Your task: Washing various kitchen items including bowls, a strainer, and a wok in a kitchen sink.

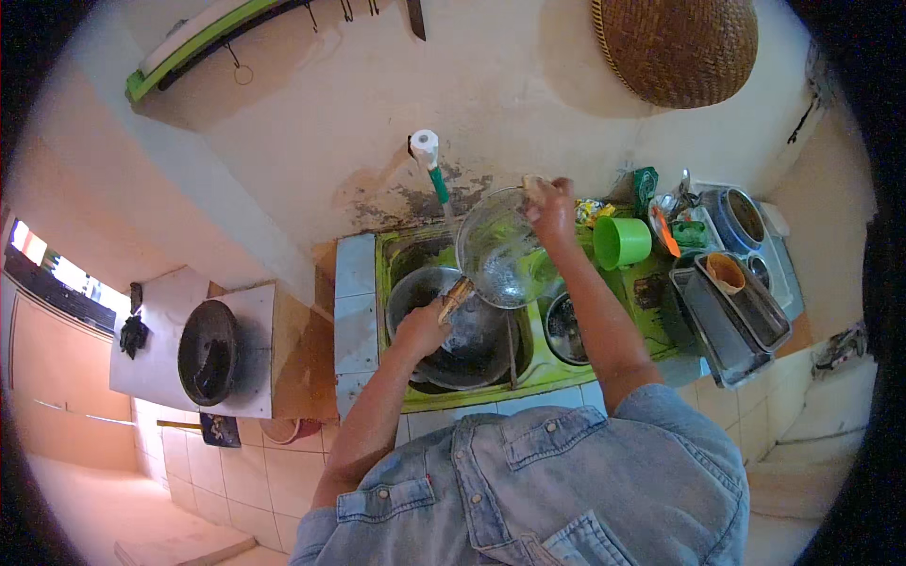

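My left hand (422, 329) is closed around the brown handle of a round, wire-rimmed strainer (495, 251). The strainer is tilted above the sink, its see-through mesh glistening wet. At its far rim is my right hand (551, 216), with a pale piece, perhaps a sponge, pinched in the fingers. Below the strainer, a large grey metal basin (467, 361) sits in the left bowl of the green sink (442, 402). Water runs from a white tap (425, 145) with a green spout, just left of the strainer. A dark round pan (564, 332) lies in the right bowl, partly behind my right forearm.
On the drainboard side are a green plastic cup (621, 243), stacked metal trays (729, 318), a blue-rimmed pot (740, 218) and an orange-handled utensil (665, 233). A black basin (207, 352) stands on the left counter. A woven bamboo tray (679, 49) hangs above.
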`<state>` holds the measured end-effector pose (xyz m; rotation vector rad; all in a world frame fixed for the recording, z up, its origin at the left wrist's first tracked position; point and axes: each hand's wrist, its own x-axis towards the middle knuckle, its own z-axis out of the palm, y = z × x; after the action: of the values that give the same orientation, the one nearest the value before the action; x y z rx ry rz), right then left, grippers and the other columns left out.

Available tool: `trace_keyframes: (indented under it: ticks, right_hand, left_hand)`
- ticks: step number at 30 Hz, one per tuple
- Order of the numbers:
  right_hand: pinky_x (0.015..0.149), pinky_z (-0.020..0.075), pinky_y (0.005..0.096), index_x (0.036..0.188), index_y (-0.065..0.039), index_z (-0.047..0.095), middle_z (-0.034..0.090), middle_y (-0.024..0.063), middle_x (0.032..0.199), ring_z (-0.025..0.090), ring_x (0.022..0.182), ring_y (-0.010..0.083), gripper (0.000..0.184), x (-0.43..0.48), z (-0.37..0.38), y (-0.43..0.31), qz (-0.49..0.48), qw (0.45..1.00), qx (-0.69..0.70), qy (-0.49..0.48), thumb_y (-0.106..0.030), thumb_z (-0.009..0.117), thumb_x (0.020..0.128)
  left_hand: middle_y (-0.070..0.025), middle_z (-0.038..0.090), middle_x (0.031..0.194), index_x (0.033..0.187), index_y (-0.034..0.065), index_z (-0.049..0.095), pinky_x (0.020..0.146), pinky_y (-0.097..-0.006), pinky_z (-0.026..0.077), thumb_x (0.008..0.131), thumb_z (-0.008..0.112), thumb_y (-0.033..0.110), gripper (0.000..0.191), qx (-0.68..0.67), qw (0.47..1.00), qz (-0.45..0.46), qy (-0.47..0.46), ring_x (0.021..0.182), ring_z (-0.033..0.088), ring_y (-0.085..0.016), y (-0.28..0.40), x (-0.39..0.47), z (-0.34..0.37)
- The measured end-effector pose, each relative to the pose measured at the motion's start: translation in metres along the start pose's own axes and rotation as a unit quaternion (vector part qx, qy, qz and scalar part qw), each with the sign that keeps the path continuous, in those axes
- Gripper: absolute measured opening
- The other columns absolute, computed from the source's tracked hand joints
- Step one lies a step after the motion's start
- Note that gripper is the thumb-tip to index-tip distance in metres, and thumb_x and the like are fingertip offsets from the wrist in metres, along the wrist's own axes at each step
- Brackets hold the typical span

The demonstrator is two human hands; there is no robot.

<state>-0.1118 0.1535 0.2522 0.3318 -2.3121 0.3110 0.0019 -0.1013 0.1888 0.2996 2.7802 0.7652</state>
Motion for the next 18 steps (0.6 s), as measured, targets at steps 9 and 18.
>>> trace_keyframes:
  ticks: [9, 18]
  right_hand:
    - [0.076, 0.041, 0.0315, 0.1, -0.003, 0.058, 0.055, 0.0134, 0.099, 0.05, 0.086, 0.0211, 0.032, -0.022, 0.025, 0.023, 0.373, 0.812, 0.414, 0.172, -0.01, 0.064, 0.069]
    - [0.076, 0.0403, 0.0402, 0.1, -0.002, 0.056, 0.046, 0.0191, 0.095, 0.047, 0.087, 0.0331, 0.033, -0.09, 0.055, 0.038, 0.161, 0.985, 0.059, 0.034, -0.015, 0.06, 0.071]
  left_hand:
    - [-0.0202, 0.059, 0.086, 0.105, 0.0051, 0.046, 0.071, -0.0447, 0.046, 0.071, 0.056, 0.017, 0.037, 0.055, 0.993, -0.108, 0.002, 0.08, 0.057, -0.036, -0.007, 0.004, 0.007]
    - [-0.0232, 0.058, 0.085, 0.107, 0.0032, 0.043, 0.071, -0.046, 0.044, 0.073, 0.056, 0.018, 0.039, -0.141, 0.986, -0.081, 0.037, 0.081, 0.055, -0.039, -0.014, 0.014, 0.019]
